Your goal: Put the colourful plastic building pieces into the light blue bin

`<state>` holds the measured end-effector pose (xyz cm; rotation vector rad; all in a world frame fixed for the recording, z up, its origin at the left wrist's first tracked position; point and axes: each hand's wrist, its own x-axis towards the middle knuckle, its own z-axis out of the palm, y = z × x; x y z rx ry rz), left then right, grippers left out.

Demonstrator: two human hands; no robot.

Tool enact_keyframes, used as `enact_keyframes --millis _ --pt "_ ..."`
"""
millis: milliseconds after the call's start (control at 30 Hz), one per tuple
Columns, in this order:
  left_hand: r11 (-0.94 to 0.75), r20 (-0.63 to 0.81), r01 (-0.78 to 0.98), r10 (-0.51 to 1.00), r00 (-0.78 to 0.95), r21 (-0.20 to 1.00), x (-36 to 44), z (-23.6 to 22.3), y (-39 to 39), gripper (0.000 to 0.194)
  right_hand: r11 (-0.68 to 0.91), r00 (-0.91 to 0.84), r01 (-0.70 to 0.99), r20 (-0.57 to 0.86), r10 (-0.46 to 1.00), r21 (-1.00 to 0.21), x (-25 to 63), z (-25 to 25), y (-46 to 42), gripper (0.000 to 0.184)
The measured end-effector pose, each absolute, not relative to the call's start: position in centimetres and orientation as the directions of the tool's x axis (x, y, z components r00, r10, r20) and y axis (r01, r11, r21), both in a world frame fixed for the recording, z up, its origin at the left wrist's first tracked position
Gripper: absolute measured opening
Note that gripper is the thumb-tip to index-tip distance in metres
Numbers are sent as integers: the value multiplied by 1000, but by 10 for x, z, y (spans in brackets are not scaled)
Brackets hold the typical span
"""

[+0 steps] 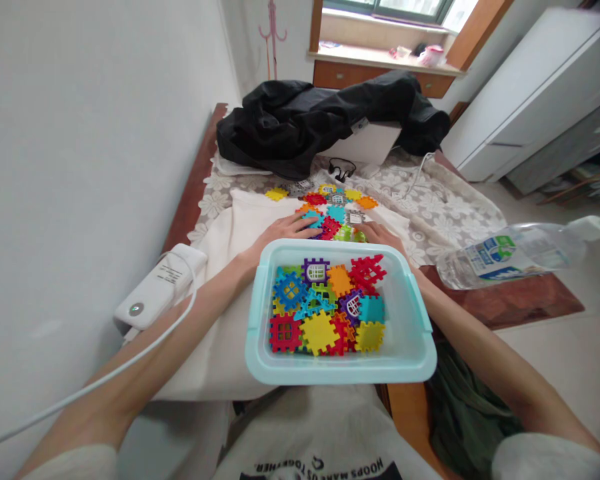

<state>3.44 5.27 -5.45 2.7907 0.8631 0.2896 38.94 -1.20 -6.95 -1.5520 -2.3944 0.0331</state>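
Observation:
My left hand [286, 230] reaches past the tub with its fingers stretched out and apart over a light blue block [312, 219] and a red block [330, 227]. From the other side, my right hand [380, 233] has its fingers extended at a green block [349, 233]; the tub's rim hides part of both hands. Nearer to me stands a light blue plastic tub [340, 371], holding many notched building blocks, such as a yellow one [319, 332] and a red window piece [285, 333]. Beyond my hands, more blocks lie spread on white cloth, including an orange one [367, 203].
A plastic bottle [523, 253] lies on its side at the right. On the left a white power bank [161, 285] trails a cable across my left forearm. Black clothing [300, 123] covers part of a white laptop [365, 142] at the back, with black earphones [342, 170] before it.

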Motion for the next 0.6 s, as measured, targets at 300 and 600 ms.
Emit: enact_keyframes --millis 300,600 --pt "-783 272 561 621 736 271 33 -51 47 47 593 -549 797 275 790 -113 340 -70 35 33" --pt "-726 734 359 664 145 586 36 -19 46 51 466 -426 868 225 876 -170 365 -78 25 61"
